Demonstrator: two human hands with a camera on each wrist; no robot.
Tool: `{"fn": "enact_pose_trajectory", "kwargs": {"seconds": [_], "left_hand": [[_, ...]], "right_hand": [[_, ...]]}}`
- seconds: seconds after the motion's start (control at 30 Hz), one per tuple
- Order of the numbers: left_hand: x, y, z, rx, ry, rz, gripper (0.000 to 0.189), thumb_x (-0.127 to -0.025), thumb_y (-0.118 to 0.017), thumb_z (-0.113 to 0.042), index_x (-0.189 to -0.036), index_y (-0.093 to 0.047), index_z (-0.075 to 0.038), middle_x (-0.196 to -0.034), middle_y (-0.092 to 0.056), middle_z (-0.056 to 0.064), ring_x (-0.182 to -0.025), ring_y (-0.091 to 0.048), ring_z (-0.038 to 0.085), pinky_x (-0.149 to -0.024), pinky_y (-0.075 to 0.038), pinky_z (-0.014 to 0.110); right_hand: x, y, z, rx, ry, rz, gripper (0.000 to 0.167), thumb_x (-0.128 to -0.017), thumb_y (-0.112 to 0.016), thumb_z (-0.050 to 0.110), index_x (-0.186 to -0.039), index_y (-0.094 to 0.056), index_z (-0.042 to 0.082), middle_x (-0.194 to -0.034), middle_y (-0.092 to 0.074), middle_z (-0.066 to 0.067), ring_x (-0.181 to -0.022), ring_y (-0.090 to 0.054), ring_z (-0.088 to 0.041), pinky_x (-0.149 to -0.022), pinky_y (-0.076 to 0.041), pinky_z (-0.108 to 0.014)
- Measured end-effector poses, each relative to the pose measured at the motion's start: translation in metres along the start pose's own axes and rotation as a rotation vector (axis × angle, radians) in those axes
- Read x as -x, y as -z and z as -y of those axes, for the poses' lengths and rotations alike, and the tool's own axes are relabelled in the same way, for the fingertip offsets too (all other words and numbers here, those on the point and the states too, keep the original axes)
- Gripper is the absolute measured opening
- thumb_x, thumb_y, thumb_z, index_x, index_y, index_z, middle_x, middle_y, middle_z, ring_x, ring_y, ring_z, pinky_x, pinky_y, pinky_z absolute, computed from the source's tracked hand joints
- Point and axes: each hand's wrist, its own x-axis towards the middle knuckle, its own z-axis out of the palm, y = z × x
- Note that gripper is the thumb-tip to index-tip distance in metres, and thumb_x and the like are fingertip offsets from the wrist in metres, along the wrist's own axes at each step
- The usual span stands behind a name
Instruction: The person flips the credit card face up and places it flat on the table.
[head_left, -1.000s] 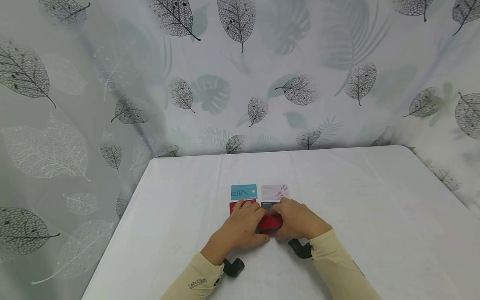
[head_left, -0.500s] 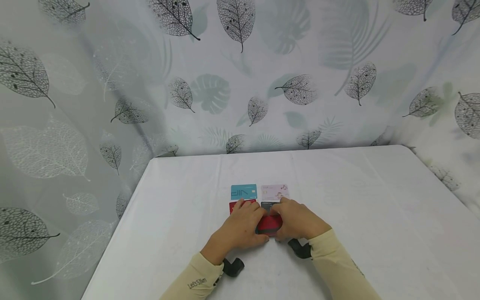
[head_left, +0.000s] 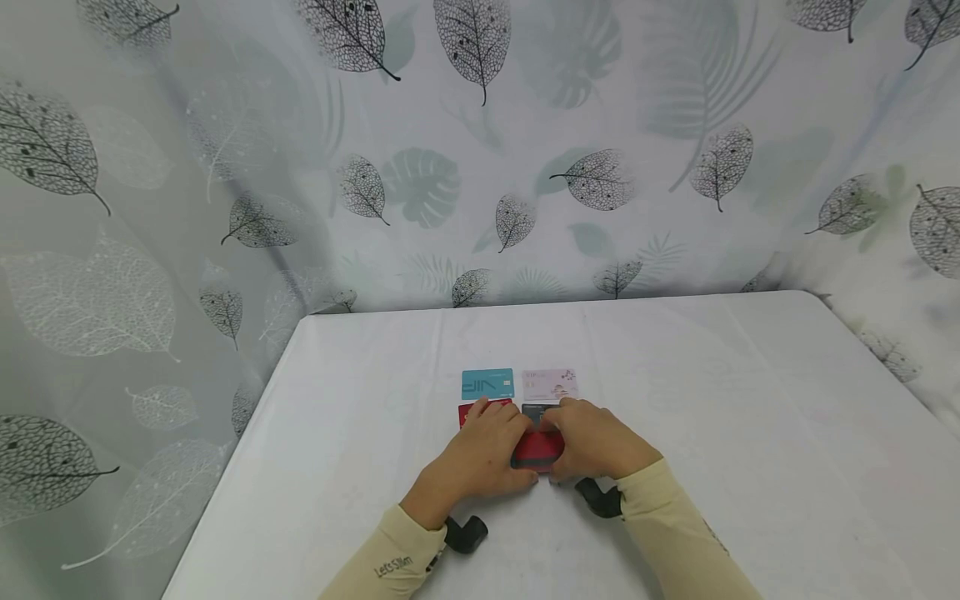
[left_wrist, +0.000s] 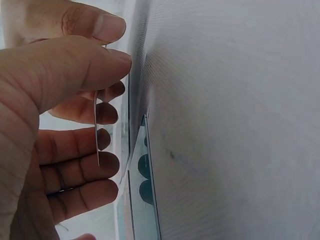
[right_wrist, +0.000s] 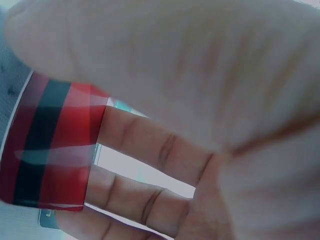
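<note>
A glossy red card with a dark stripe is held between both hands, a little above the white table. My left hand grips its left side with thumb and fingers; in the left wrist view the card appears as a thin edge. On the other side my right hand holds it between thumb and fingers, and the right wrist view shows the striped face, slightly bowed. Below it, a teal card slants near the tabletop in the left wrist view. Fingers hide parts of the held card.
Beyond the hands lie a blue VIP card and a pale pink card. Nearer, a red card and a dark card are partly covered by fingers. Black wrist cameras hang under both sleeves. A leaf-patterned curtain surrounds the table.
The red card in my hands has shifted very slightly left, and the teal sliver beside it is no longer visible. Both hands stay almost still.
</note>
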Motion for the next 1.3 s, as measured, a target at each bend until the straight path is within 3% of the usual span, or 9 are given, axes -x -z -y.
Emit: {"fn": "enact_pose_trajectory", "kwargs": {"seconds": [0.53, 1.3], "left_hand": [[-0.0003, -0.0027, 0.0034, -0.007, -0.031, -0.049, 0.047, -0.086, -0.079, -0.046, -0.118, -0.062, -0.016, -0.115, -0.062, -0.002, -0.118, -0.055, 0.014, -0.116, -0.037, 0.052], [0.0002, -0.0003, 0.0035, 0.011, -0.036, -0.055, 0.047, -0.086, -0.079, -0.045, -0.120, -0.062, -0.016, -0.116, -0.062, -0.002, -0.115, -0.055, 0.012, -0.114, -0.038, 0.049]], "right_hand": [[-0.0018, -0.0025, 0.0013, 0.002, -0.020, 0.004, 0.040, -0.064, -0.096, 0.015, -0.099, -0.075, 0.014, -0.091, -0.059, 0.003, -0.080, -0.056, -0.013, -0.070, -0.051, -0.034], [-0.0019, -0.0028, 0.0020, -0.003, -0.040, 0.027, 0.043, -0.065, -0.096, 0.017, -0.102, -0.074, 0.014, -0.093, -0.059, 0.003, -0.079, -0.056, -0.014, -0.071, -0.051, -0.034]]}}
